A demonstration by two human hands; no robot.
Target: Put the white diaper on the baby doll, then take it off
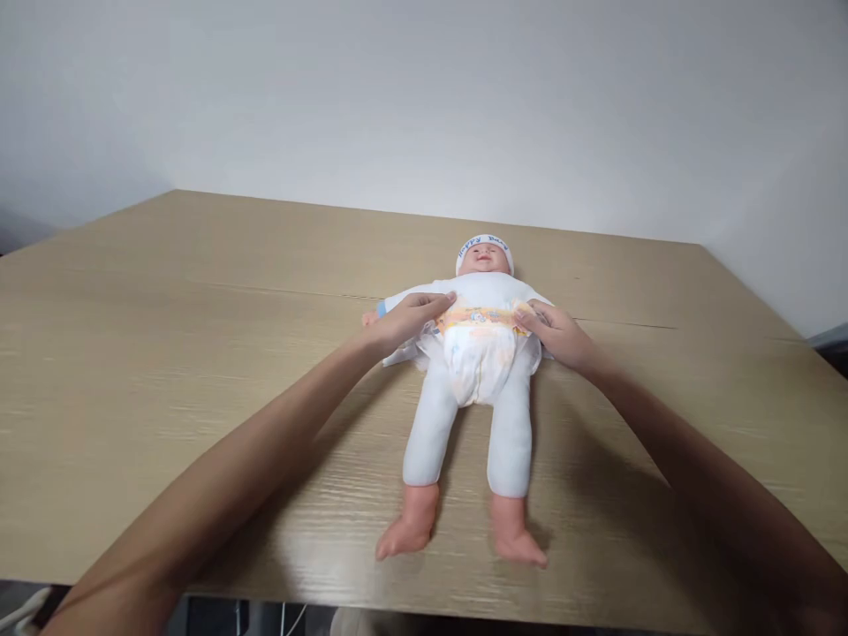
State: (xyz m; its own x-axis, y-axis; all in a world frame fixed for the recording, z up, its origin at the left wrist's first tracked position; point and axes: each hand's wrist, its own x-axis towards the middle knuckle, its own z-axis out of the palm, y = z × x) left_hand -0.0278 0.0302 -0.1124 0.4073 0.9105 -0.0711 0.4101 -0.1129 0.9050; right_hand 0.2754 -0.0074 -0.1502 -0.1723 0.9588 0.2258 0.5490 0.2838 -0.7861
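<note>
Muted light; soft shadows on tabletop (165,344), darkest lower right.

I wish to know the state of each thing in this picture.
White-clothed baby doll: on its back, legs apart, feet bare.
White diaper with orange waistband: across the doll's front; fastening unclear.
White headwear with blue letters: on the doll's head.
Left hand: at the diaper's upper left; pinch unclear.
Right hand: at the diaper's upper right; pinch unclear.
Light-brown wooden table: under the doll.

We see a light wooden table (199,353) filling the middle and lower frame; on it 1 doll (487,290) lies face up, right of centre, feet toward the bottom edge
</note>
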